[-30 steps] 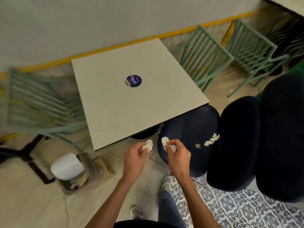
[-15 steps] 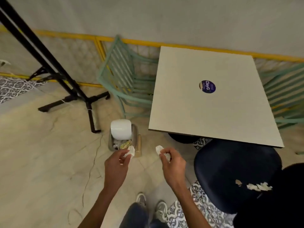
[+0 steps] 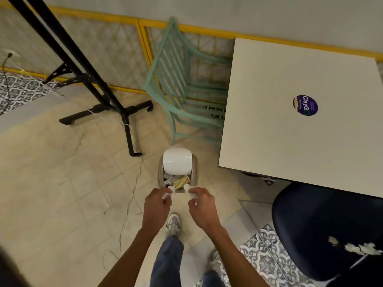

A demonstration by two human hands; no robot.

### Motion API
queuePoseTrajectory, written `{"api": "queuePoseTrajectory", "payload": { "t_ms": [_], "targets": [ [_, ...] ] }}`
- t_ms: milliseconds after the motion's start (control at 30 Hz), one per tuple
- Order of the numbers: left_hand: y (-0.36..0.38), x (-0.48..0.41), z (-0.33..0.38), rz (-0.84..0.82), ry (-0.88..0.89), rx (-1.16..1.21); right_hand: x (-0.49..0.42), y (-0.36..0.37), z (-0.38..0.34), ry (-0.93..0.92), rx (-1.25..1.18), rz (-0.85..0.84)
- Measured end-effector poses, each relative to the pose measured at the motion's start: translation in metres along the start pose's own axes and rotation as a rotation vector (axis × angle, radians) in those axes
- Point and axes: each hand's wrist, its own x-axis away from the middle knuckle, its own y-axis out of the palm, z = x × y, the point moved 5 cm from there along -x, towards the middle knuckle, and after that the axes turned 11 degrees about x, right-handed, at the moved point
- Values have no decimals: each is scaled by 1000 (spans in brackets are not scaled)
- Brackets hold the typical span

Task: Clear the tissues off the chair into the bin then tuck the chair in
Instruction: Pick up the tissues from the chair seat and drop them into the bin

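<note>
Crumpled white tissue [image 3: 168,192] is pinched in the curled fingers of the left hand [image 3: 156,207], just above the small beige bin [image 3: 160,175] with its white lid [image 3: 177,161] raised. The right hand [image 3: 202,207] beside it pinches a second tissue wad [image 3: 186,188] likewise. Far right, torn white tissue scraps [image 3: 360,248] lie on the round navy chair [image 3: 310,224] beside the pale square table [image 3: 279,131].

Beige square surface [image 3: 290,141] at right, round purple sticker [image 3: 305,105] on top. Teal slatted chair [image 3: 176,71] tucked at its left edge. Black stand [image 3: 124,112] on tiled floor [image 3: 51,183], thin cable [image 3: 132,193] running past it.
</note>
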Motion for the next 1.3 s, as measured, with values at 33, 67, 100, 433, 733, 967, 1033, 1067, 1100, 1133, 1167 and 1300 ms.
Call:
{"api": "queuePoseTrajectory", "payload": {
  "t_ms": [33, 67, 100, 433, 733, 967, 1033, 1067, 1100, 1133, 1167, 1300],
  "targets": [
    [4, -13, -6, -33, 3, -30, -11, 9, -2, 22, 3, -16],
    [9, -25, -11, -64, 0, -51, -23, 17, -4, 48, 9, -40],
    [16, -40, -22, -103, -19, -62, -38, 30, -5, 79, 9, -65],
    [86, -110, -75, -483, 30, -225, -125, 104, 8, 179, 84, -225],
    [93, -121, -83, -553, 50, -159, -132, 123, 10, 140, 26, -224],
    [61, -96, -35, -454, 43, -228, -88, 59, 11, 157, -130, 75],
    [58, -84, -14, -423, 65, -259, -72, 36, 18, 141, -136, 145],
    [59, -76, -1, -412, 90, -263, -62, 24, 26, 146, -138, 170],
    [61, -70, 9, -396, 109, -263, -54, 15, 35, 150, -134, 195],
    [66, -59, 27, -383, 131, -256, -43, 2, 48, 156, -137, 217],
    [72, -51, 38, -372, 147, -248, -34, -10, 59, 156, -136, 244],
    [110, -14, 94, -365, 236, -204, 10, -61, 114, 170, -141, 359]
  ]
}}
